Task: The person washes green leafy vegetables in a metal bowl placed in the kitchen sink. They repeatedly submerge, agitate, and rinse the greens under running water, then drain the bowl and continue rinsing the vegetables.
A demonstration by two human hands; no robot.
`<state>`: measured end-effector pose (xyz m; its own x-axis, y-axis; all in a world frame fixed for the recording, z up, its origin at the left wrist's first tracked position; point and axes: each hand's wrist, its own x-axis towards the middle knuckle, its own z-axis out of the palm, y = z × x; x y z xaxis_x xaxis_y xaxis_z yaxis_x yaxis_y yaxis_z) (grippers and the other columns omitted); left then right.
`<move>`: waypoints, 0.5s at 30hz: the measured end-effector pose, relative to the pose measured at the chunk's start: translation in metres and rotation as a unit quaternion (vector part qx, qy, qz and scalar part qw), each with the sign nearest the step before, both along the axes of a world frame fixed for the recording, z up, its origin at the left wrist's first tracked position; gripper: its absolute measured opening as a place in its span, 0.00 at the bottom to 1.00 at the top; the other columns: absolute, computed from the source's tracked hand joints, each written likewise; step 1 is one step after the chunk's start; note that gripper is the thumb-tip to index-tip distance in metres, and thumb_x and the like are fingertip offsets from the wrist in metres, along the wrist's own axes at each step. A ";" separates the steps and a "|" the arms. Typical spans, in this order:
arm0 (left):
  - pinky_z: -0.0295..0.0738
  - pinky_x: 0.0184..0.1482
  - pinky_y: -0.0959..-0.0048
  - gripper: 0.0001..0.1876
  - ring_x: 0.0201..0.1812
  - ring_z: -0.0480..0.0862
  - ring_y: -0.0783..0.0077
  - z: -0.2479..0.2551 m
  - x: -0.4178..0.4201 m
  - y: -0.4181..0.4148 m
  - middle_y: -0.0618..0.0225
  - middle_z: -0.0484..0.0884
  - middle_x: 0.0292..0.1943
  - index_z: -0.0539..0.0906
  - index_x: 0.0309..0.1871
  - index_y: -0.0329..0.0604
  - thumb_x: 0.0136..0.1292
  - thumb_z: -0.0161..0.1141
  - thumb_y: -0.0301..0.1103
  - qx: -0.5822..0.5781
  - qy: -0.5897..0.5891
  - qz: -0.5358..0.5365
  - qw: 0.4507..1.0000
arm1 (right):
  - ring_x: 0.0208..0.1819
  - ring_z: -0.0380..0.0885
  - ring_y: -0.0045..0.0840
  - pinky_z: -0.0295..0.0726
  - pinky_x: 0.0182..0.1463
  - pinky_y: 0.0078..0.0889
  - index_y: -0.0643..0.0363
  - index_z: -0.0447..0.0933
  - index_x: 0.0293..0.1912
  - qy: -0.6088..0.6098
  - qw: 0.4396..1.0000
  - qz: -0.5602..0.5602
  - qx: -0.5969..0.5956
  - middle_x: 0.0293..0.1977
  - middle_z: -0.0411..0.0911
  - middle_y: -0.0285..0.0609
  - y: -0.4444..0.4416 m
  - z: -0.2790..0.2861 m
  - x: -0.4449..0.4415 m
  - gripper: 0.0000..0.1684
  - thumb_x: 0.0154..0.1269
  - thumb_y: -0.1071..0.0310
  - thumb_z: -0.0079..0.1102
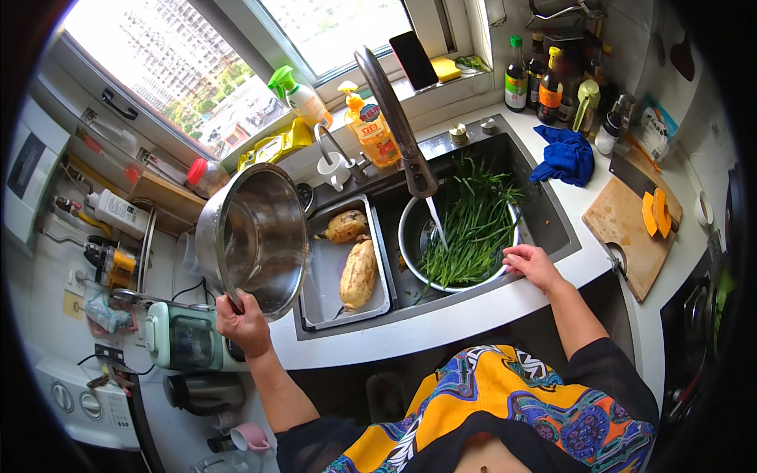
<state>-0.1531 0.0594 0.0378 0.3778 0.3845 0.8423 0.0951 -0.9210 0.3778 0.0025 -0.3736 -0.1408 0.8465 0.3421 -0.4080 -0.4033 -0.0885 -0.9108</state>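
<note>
My left hand grips the rim of a large stainless steel basin, tilted on its side in the air left of the sink. My right hand is at the right rim of a round metal bowl in the sink; whether the fingers grip the rim I cannot tell. Long green leaves, likely garlic chives, fill this bowl. Water runs onto them from the pull-out faucet. Two lotus root sections lie in a rectangular metal tray over the sink's left side.
Behind the sink stand a dish soap bottle, a spray bottle and a phone. At right are a blue cloth, several sauce bottles and a cutting board with a cleaver and pumpkin slices.
</note>
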 end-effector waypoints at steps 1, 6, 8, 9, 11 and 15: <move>0.58 0.19 0.76 0.11 0.16 0.59 0.77 -0.001 -0.001 -0.001 0.69 0.61 0.13 0.64 0.19 0.38 0.53 0.55 0.22 0.004 0.000 -0.001 1.000 | 0.34 0.74 0.15 0.72 0.38 0.17 0.61 0.72 0.48 0.000 1.000 -0.004 -0.002 0.36 0.77 0.37 -0.002 0.001 0.000 0.15 0.63 0.66 0.53; 0.58 0.18 0.75 0.11 0.15 0.60 0.76 -0.004 -0.004 -0.003 0.68 0.61 0.12 0.64 0.19 0.38 0.52 0.55 0.21 0.015 -0.002 -0.006 1.000 | 0.33 0.75 0.14 0.74 0.38 0.16 0.61 0.73 0.47 -0.011 1.000 -0.020 -0.017 0.35 0.77 0.37 -0.007 0.006 0.001 0.14 0.63 0.66 0.53; 0.58 0.18 0.74 0.11 0.15 0.60 0.76 -0.005 -0.006 0.002 0.68 0.61 0.12 0.64 0.19 0.38 0.52 0.55 0.21 0.027 0.003 0.000 1.000 | 0.33 0.76 0.14 0.74 0.38 0.16 0.61 0.73 0.47 -0.015 0.999 -0.020 -0.024 0.35 0.78 0.37 -0.005 0.007 0.001 0.13 0.64 0.67 0.52; 0.57 0.18 0.74 0.11 0.14 0.60 0.75 -0.007 -0.006 0.004 0.68 0.61 0.12 0.64 0.19 0.38 0.52 0.55 0.21 0.030 0.005 0.001 1.000 | 0.33 0.76 0.14 0.74 0.38 0.16 0.61 0.73 0.47 -0.015 0.999 -0.019 -0.026 0.35 0.78 0.37 -0.005 0.008 0.001 0.13 0.64 0.67 0.52; 0.60 0.20 0.76 0.10 0.16 0.63 0.77 -0.010 -0.010 0.007 0.69 0.64 0.13 0.66 0.20 0.38 0.53 0.55 0.21 0.011 0.017 0.020 1.000 | 0.33 0.76 0.14 0.74 0.38 0.16 0.60 0.73 0.47 -0.015 0.999 -0.016 -0.030 0.35 0.78 0.36 -0.004 0.009 0.001 0.13 0.64 0.66 0.52; 0.66 0.28 0.81 0.04 0.22 0.69 0.80 -0.030 -0.001 0.004 0.72 0.73 0.20 0.71 0.25 0.36 0.54 0.54 0.23 -0.236 -0.137 -0.072 0.959 | 0.33 0.75 0.14 0.74 0.38 0.15 0.60 0.73 0.47 -0.012 0.999 -0.017 -0.036 0.35 0.78 0.36 -0.004 0.006 0.003 0.14 0.63 0.66 0.53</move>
<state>-0.1543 0.0635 0.0080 0.2445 0.7077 0.6628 -0.1820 -0.6379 0.7483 0.0058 -0.3778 -0.1352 0.8669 0.2841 -0.4097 -0.3851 -0.1402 -0.9121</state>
